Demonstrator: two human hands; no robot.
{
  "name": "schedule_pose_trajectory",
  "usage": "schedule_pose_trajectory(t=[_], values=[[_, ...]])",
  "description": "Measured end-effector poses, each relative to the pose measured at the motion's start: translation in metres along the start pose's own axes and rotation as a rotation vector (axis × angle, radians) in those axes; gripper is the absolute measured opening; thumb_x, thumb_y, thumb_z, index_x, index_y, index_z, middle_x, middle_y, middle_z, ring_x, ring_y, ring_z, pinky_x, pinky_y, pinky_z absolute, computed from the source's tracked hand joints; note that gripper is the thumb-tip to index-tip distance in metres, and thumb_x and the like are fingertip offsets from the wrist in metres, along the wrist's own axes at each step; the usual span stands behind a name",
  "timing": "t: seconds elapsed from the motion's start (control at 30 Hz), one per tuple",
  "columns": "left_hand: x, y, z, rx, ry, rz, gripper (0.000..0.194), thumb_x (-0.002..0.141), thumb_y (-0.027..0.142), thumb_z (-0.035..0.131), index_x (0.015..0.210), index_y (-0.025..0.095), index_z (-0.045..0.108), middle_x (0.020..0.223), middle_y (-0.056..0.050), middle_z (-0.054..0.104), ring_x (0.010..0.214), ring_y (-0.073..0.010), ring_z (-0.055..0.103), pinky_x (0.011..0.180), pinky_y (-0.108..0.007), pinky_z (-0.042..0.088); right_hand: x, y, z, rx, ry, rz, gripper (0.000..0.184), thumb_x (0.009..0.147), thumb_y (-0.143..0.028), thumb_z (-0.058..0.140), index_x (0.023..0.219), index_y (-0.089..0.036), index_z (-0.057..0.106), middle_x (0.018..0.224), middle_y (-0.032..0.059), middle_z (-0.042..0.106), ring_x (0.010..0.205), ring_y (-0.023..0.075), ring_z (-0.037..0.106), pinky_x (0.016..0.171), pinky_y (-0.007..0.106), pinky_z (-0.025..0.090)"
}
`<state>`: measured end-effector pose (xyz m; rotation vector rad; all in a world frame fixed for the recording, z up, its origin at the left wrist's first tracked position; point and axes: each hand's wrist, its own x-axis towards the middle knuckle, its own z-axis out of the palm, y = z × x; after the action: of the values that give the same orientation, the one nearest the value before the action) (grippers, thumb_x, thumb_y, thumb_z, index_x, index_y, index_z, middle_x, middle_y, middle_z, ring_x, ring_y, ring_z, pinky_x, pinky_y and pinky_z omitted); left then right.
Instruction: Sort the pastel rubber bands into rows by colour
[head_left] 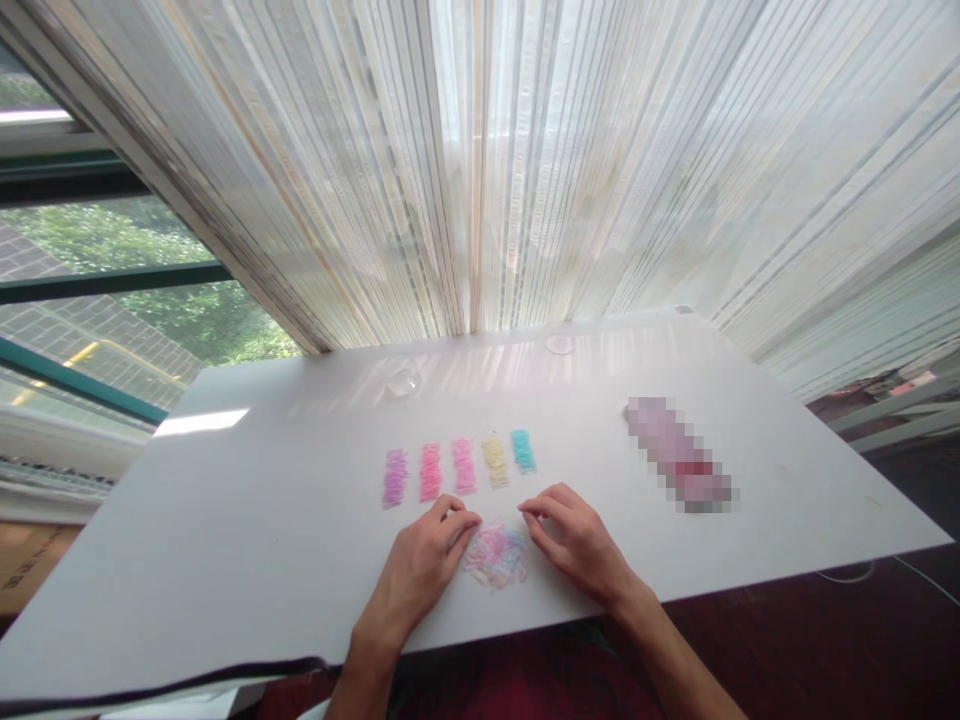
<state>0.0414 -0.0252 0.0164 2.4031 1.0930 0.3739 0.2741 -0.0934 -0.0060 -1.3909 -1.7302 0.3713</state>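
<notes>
A loose pile of small, thin pastel pieces (496, 556) lies on the white table between my hands; their exact kind is too small to make out. My left hand (426, 558) rests at the pile's left edge, thumb and forefinger drawn together. On the other side, my right hand (576, 540) has its fingertips pinched just above the pile's right edge. Anything in either pinch is too small to see. Beyond the hands, similar pieces lie in neat single-colour columns: purple (395, 478), coral pink (430, 472), light pink (464, 466), yellow (495, 462) and teal (523, 452).
A pixelated pinkish oblong item (675, 455) lies to the right on the white table (262, 540). Two clear round objects, one nearer the left (403, 380) and a flatter one (559, 345), sit toward the back. A striped sheer curtain (480, 180) hangs behind the table's far edge.
</notes>
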Motion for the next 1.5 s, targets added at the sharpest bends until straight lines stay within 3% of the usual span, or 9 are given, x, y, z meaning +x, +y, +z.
schedule_pose_trajectory(t=[0.37,0.5,0.7,1.0,1.3,1.5], values=[[0.000,-0.002,0.002,0.061,0.001,0.082,0.016,0.101,0.021,0.049,0.100,0.024,0.065,0.103,-0.001,0.067,0.078,-0.0153,0.069,0.069,-0.024,0.054,-0.005,-0.007,0.011,0.021,-0.018,-0.025,0.016,0.096,-0.012,0.058,0.101,-0.023,0.069,0.087,0.0047,0.068,0.083,0.0214,0.064,0.074,0.035,0.056],[-0.001,-0.004,0.003,0.055,0.000,0.086,0.019,0.102,0.022,0.046,0.108,0.024,0.065,0.106,-0.002,0.067,0.084,-0.0166,0.071,0.072,-0.026,0.055,-0.005,-0.006,0.012,0.033,-0.019,-0.020,0.017,0.096,-0.011,0.059,0.102,-0.023,0.069,0.088,0.0048,0.069,0.084,0.0210,0.065,0.075,0.035,0.056],[0.000,-0.003,0.002,0.074,0.012,0.100,0.019,0.102,0.025,0.049,0.104,0.025,0.068,0.104,-0.001,0.068,0.074,-0.0137,0.069,0.068,-0.023,0.054,-0.004,-0.006,0.011,0.031,-0.013,-0.018,0.015,0.096,-0.012,0.059,0.101,-0.023,0.069,0.086,0.0044,0.069,0.082,0.0206,0.065,0.074,0.034,0.056],[0.000,0.001,0.000,0.090,0.015,0.138,0.018,0.102,0.018,0.043,0.101,0.021,0.061,0.102,-0.003,0.068,0.081,-0.0174,0.070,0.070,-0.026,0.055,-0.004,-0.006,0.012,0.024,-0.020,-0.014,0.017,0.095,-0.011,0.059,0.101,-0.023,0.069,0.086,0.0044,0.069,0.082,0.0211,0.066,0.073,0.034,0.056],[-0.002,0.006,-0.010,0.044,0.092,0.199,0.018,0.103,0.016,0.040,0.102,0.021,0.058,0.095,-0.003,0.070,0.081,-0.0167,0.069,0.073,-0.026,0.053,-0.002,-0.013,0.011,0.079,-0.013,-0.017,0.014,0.097,-0.016,0.060,0.105,-0.023,0.069,0.090,0.0055,0.069,0.085,0.0214,0.065,0.076,0.035,0.056],[-0.004,0.010,-0.010,-0.031,0.035,0.131,0.016,0.104,0.021,0.044,0.104,0.023,0.060,0.096,-0.003,0.070,0.079,-0.0168,0.069,0.073,-0.026,0.053,0.006,-0.021,0.017,0.100,-0.091,-0.050,0.008,0.095,-0.020,0.066,0.102,-0.022,0.070,0.090,0.0050,0.071,0.085,0.0207,0.065,0.076,0.034,0.056]])
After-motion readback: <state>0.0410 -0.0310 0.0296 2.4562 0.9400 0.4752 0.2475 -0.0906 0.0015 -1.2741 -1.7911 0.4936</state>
